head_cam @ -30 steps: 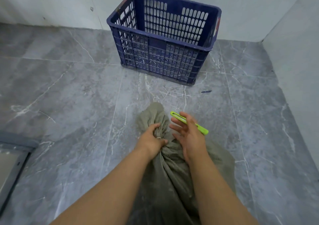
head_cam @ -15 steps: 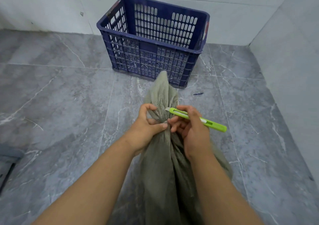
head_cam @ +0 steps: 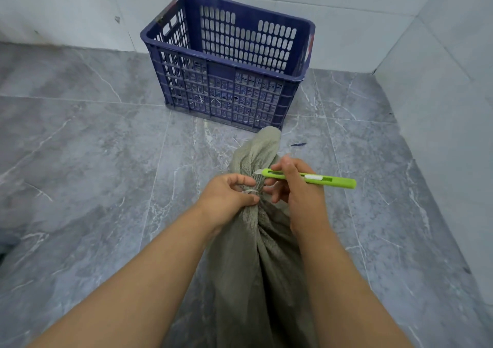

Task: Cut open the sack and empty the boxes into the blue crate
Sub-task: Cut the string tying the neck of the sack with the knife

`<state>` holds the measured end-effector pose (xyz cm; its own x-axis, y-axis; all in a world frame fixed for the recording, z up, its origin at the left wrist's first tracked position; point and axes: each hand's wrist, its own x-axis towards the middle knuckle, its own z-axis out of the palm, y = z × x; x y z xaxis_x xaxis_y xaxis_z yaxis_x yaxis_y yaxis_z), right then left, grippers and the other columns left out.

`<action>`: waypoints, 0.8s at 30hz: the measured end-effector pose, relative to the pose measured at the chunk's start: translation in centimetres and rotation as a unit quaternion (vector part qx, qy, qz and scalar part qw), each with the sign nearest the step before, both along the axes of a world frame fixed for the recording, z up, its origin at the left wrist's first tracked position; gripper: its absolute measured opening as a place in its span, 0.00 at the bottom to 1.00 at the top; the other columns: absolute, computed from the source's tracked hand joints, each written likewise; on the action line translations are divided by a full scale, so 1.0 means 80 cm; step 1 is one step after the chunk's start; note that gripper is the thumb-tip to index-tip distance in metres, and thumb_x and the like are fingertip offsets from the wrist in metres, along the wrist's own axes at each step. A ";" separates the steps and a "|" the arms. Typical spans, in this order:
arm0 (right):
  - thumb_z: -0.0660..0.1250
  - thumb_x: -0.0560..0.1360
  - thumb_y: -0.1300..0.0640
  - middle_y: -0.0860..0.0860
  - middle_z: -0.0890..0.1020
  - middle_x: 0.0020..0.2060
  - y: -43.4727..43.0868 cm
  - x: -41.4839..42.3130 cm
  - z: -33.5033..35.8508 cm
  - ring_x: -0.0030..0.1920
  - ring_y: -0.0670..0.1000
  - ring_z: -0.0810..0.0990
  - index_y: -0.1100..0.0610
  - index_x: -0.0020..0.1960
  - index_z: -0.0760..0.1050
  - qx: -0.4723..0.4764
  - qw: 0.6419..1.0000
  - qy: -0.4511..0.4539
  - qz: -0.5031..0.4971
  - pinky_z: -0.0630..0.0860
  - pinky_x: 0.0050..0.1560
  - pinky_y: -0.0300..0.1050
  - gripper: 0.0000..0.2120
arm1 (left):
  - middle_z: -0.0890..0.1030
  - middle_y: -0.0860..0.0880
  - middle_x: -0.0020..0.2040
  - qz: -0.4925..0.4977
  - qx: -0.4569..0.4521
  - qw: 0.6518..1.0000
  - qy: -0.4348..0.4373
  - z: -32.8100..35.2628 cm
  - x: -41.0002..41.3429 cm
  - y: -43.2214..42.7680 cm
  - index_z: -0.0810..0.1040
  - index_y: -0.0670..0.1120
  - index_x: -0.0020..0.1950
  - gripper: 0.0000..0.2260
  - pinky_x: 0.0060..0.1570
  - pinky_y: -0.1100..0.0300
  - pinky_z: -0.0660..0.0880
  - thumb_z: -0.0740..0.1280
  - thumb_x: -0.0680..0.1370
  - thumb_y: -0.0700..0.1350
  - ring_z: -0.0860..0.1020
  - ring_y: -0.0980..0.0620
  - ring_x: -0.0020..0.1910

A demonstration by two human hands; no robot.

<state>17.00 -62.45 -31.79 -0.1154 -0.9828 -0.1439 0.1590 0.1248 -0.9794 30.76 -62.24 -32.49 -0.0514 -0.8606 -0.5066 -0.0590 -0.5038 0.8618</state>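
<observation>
A grey-green woven sack point(head_cam: 256, 262) stands on the floor between my arms, its neck bunched and bound with a pale tie point(head_cam: 250, 192). My left hand point(head_cam: 229, 198) is shut around the neck just below the tie. My right hand point(head_cam: 298, 190) holds a lime-green utility knife point(head_cam: 309, 179) like a pen, its short blade touching the right side of the neck near the tie. The blue slatted crate point(head_cam: 229, 62) stands beyond the sack by the back wall, with nothing visible inside. The boxes are hidden inside the sack.
Grey marble floor tiles point(head_cam: 93, 160) spread all around. White tiled walls close the back and the right side point(head_cam: 440, 94). A small dark blue scrap point(head_cam: 298, 144) lies on the floor right of the sack's tip.
The sack's neck has been pulled upright and its tip now rises toward the crate. My right hand has shifted its hold on the knife and brought the blade tip against the neck.
</observation>
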 end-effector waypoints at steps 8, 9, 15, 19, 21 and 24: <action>0.68 0.74 0.58 0.58 0.80 0.31 0.009 -0.016 0.003 0.28 0.54 0.75 0.57 0.38 0.72 0.015 0.997 0.051 0.062 0.71 0.29 0.46 0.08 | 0.76 0.46 0.34 -0.008 0.053 0.994 0.093 0.011 0.000 -0.001 0.80 0.45 0.46 0.16 0.50 0.57 0.77 0.69 0.68 0.25 0.77 0.50 0.36; 0.68 0.74 0.59 0.58 0.80 0.31 0.008 -0.017 0.003 0.28 0.54 0.76 0.58 0.37 0.71 0.018 0.996 0.049 0.068 0.72 0.30 0.46 0.09 | 0.77 0.46 0.33 -0.010 0.064 0.992 0.105 0.012 0.002 -0.002 0.80 0.44 0.47 0.15 0.51 0.57 0.77 0.68 0.69 0.25 0.77 0.49 0.37; 0.69 0.74 0.59 0.59 0.81 0.32 0.008 -0.017 0.003 0.26 0.54 0.76 0.58 0.36 0.71 0.023 0.994 0.058 0.086 0.76 0.32 0.47 0.10 | 0.81 0.47 0.29 -0.028 0.086 0.985 0.145 0.016 0.013 -0.003 0.79 0.43 0.48 0.15 0.38 0.63 0.80 0.64 0.72 0.25 0.81 0.52 0.32; 0.69 0.73 0.58 0.59 0.81 0.32 0.007 -0.016 0.002 0.29 0.57 0.77 0.56 0.36 0.71 0.018 0.995 0.048 0.088 0.76 0.32 0.48 0.10 | 0.81 0.50 0.26 -0.035 0.081 0.985 0.149 0.017 0.015 -0.004 0.79 0.43 0.48 0.15 0.35 0.66 0.79 0.62 0.72 0.25 0.81 0.56 0.29; 0.70 0.71 0.55 0.60 0.81 0.33 0.007 -0.015 0.001 0.31 0.59 0.77 0.54 0.34 0.72 0.017 0.994 0.055 0.094 0.76 0.32 0.49 0.10 | 0.81 0.50 0.26 -0.038 0.079 0.985 0.146 0.017 0.015 -0.004 0.79 0.43 0.48 0.16 0.34 0.65 0.79 0.62 0.72 0.24 0.81 0.56 0.28; 0.70 0.71 0.56 0.60 0.82 0.33 0.006 -0.016 0.001 0.30 0.59 0.77 0.54 0.34 0.71 0.023 0.993 0.056 0.104 0.76 0.33 0.49 0.11 | 0.80 0.50 0.26 -0.039 0.074 0.988 0.126 0.015 0.015 -0.004 0.80 0.44 0.47 0.16 0.36 0.64 0.79 0.63 0.72 0.24 0.80 0.54 0.29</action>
<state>15.73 -61.95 -31.75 0.0707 -0.9798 -0.1872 0.0156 0.1888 -0.9819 32.00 -62.53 -31.30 -0.2551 -0.7667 -0.5892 0.1058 -0.6278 0.7711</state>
